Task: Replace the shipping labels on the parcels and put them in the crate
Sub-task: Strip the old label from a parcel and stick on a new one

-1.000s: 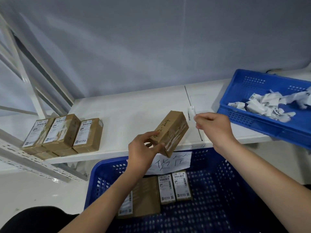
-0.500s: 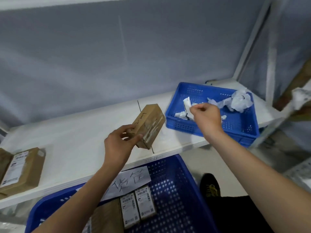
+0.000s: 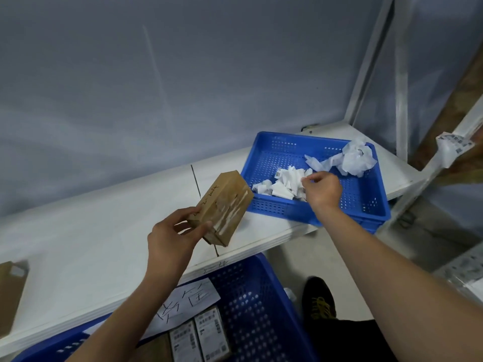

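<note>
A: How is the left hand (image 3: 172, 239) gripping right now?

B: It is pinching the near bottom end of the brown parcel (image 3: 222, 206), thumb on the face turned toward the camera, fingers wrapping behind. The box is riding tilted above the white shelf (image 3: 104, 231), its long axis running from the hand up and away to the right, toward the blue tray (image 3: 271, 207).

A: And the face that is showing?

B: It is looking bare, apart from pale streaks where a sticker was probably sitting. No label is showing on that side, and the narrow side is carrying handwriting.

A: What is the right hand (image 3: 322, 189) doing?

B: It is hovering over the tray, fingers curled at the heap of crumpled label scraps (image 3: 285, 184). I cannot tell whether it is pinching a scrap or has let go; the fingertips are blending into the paper.

A: So where is the parcel lying from that hand?

B: To its left and slightly nearer the person, with the far top corner almost reaching the tray's left wall. The left hand is the one carrying it, so I judge the right is going to be fetching a fresh label; sheets of what may be labels are lying at the far right edge (image 3: 460, 273).

A: And the crate (image 3: 261, 309)?

B: It is sitting below the shelf edge, directly under the left forearm, already holding labelled parcels (image 3: 198, 335) beside a handwritten paper sign (image 3: 188, 300).
</note>
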